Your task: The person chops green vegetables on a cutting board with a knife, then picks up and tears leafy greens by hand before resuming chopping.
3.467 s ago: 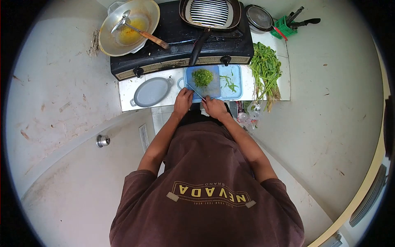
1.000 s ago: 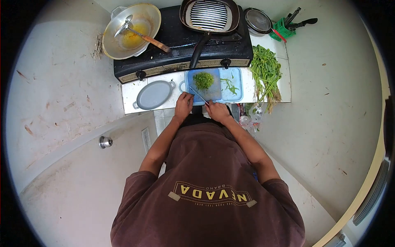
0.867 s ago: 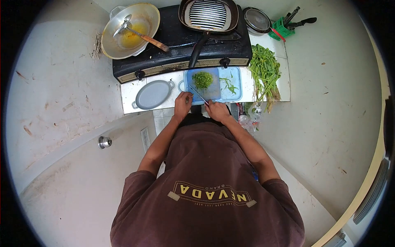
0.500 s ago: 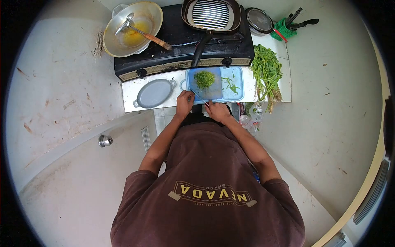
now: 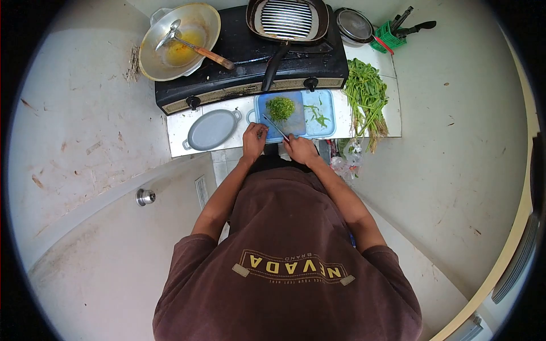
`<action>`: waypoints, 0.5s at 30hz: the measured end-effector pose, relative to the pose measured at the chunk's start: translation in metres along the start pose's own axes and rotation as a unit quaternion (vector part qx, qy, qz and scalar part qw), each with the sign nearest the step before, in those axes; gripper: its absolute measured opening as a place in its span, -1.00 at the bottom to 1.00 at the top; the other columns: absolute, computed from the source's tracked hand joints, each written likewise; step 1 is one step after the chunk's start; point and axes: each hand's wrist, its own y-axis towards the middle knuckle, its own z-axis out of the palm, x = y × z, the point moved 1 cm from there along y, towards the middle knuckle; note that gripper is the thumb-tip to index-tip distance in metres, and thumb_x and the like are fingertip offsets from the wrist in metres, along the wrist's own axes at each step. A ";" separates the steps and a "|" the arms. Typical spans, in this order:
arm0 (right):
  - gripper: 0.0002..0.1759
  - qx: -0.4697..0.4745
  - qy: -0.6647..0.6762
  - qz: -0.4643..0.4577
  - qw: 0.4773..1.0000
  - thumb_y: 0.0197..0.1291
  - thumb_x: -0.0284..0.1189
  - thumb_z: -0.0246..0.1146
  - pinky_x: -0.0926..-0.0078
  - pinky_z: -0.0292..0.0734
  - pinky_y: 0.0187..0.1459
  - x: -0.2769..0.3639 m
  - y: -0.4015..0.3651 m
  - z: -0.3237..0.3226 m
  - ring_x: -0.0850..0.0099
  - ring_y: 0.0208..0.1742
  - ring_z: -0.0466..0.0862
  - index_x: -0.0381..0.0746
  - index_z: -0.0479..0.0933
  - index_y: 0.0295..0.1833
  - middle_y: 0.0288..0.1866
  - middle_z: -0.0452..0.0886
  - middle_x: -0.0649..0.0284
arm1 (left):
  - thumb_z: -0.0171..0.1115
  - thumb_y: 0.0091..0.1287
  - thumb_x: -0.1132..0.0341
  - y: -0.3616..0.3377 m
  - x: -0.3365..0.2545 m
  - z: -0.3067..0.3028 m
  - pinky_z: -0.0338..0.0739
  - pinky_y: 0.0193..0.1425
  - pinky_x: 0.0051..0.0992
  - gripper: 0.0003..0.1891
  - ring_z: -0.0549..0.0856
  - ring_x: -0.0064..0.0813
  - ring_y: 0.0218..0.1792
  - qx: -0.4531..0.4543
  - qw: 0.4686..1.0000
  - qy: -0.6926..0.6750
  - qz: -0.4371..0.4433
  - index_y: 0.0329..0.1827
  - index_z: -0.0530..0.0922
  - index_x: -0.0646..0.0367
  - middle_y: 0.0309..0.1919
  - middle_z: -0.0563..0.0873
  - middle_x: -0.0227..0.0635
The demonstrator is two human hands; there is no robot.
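Note:
My right hand (image 5: 301, 150) is wrapped round the handle of a knife (image 5: 275, 127). The blade slants up and left across the blue cutting board (image 5: 296, 126), its tip below a heap of finely chopped greens (image 5: 280, 108). At the board's lower left edge is my left hand (image 5: 254, 140), its fingers curled together beside the blade. Whatever those fingers pinch, if anything, is too small to make out. Several loose green leaves (image 5: 319, 118) lie in the light blue tray (image 5: 331, 102) on the board's right side.
Left of the board is a grey oval plate (image 5: 211, 131). Behind stands a black stove (image 5: 236, 57) bearing a wok (image 5: 149, 57) with a ladle (image 5: 207, 55), and a grill pan (image 5: 273, 68). A leafy bunch (image 5: 365, 94) lies right; a green basket (image 5: 388, 37) holds knives.
The knife has shifted slightly up the board, its tip now farther from my left fingers. My left hand stays by the board's edge. The whole view has moved a little.

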 end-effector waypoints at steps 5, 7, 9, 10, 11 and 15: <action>-0.51 0.009 0.002 -0.017 1.000 0.52 -0.07 0.06 -0.21 0.65 -0.16 0.005 -0.006 -0.006 -0.23 -0.30 0.74 -0.35 0.53 0.05 -0.41 0.70 -0.21 | 0.29 0.35 0.48 0.000 0.003 0.001 0.61 -0.14 -0.30 -0.91 0.73 -0.22 -0.31 0.012 1.000 0.017 -0.006 -0.17 0.72 0.27 -0.27 0.68 -0.16; -0.51 -0.005 -0.001 -0.024 1.000 0.52 -0.08 0.07 -0.21 0.65 -0.17 0.004 -0.006 -0.001 -0.23 -0.31 0.74 -0.35 0.53 0.04 -0.41 0.70 -0.21 | 0.29 0.36 0.48 0.001 0.000 -0.001 0.61 -0.14 -0.29 -0.91 0.73 -0.21 -0.30 0.013 1.000 0.024 0.008 -0.17 0.73 0.26 -0.26 0.68 -0.16; -0.52 -0.010 0.001 -0.032 0.999 0.52 -0.09 0.08 -0.20 0.65 -0.18 0.003 -0.006 0.003 -0.22 -0.31 0.74 -0.36 0.54 0.02 -0.42 0.70 -0.21 | 0.29 0.36 0.47 0.000 -0.002 -0.003 0.62 -0.14 -0.29 -0.91 0.73 -0.19 -0.30 0.013 1.000 0.024 0.012 -0.17 0.73 0.26 -0.26 0.69 -0.16; -0.52 -0.010 0.003 -0.037 0.999 0.52 -0.09 0.08 -0.20 0.65 -0.18 0.003 -0.005 0.004 -0.22 -0.32 0.74 -0.36 0.54 0.00 -0.42 0.70 -0.21 | 0.29 0.36 0.47 0.000 -0.003 -0.002 0.62 -0.14 -0.29 -0.91 0.73 -0.18 -0.29 0.012 1.000 0.021 0.011 -0.18 0.73 0.26 -0.26 0.69 -0.16; -0.52 -0.010 0.005 -0.041 0.999 0.52 -0.09 0.08 -0.19 0.65 -0.19 0.002 -0.004 0.006 -0.21 -0.32 0.74 -0.36 0.54 -0.01 -0.42 0.70 -0.21 | 0.29 0.36 0.46 0.000 -0.004 -0.003 0.62 -0.14 -0.28 -0.91 0.73 -0.16 -0.29 0.010 1.000 0.018 0.010 -0.18 0.73 0.26 -0.26 0.69 -0.16; -0.52 -0.012 -0.004 -0.041 0.999 0.51 -0.09 0.09 -0.17 0.66 -0.21 0.007 0.005 0.009 -0.18 -0.32 0.75 -0.37 0.53 -0.03 -0.43 0.70 -0.18 | 0.30 0.34 0.45 0.000 0.002 -0.002 0.61 -0.12 -0.21 -0.91 0.72 -0.09 -0.28 0.021 0.997 0.057 0.044 -0.18 0.73 0.24 -0.25 0.69 -0.17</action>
